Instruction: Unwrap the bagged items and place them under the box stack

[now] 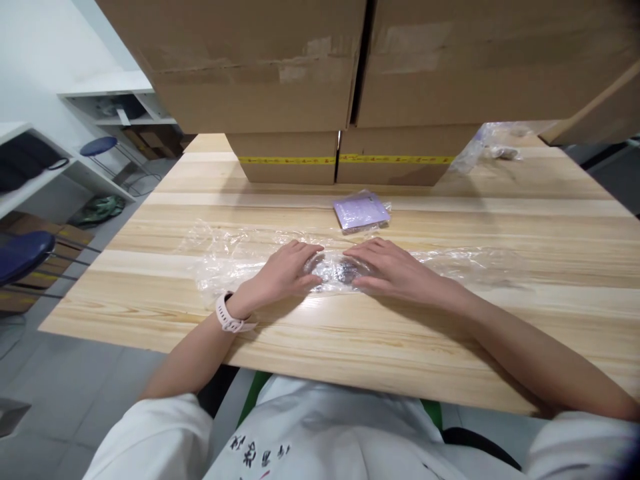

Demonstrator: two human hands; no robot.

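Note:
On the table in front of me lies a long stretch of clear plastic film [225,263], with a small dark and silvery item [345,270] wrapped in its middle. Reflections on the film hide what kind of item it is. My left hand [287,270] grips the left end of this small bundle, thumb nearest me and fingers on the far side. From the right, my right hand [387,270] holds the bundle's other end in the same way. Just beyond my hands rests a flat purple packet [361,211] in a clear wrapper.
Large cardboard boxes [250,67] are stacked at the back of the wooden table [300,340], over lower boxes with yellow tape [290,160]. More crumpled plastic [470,150] lies at the far right. Blue stools [99,146] and white shelves stand on the left.

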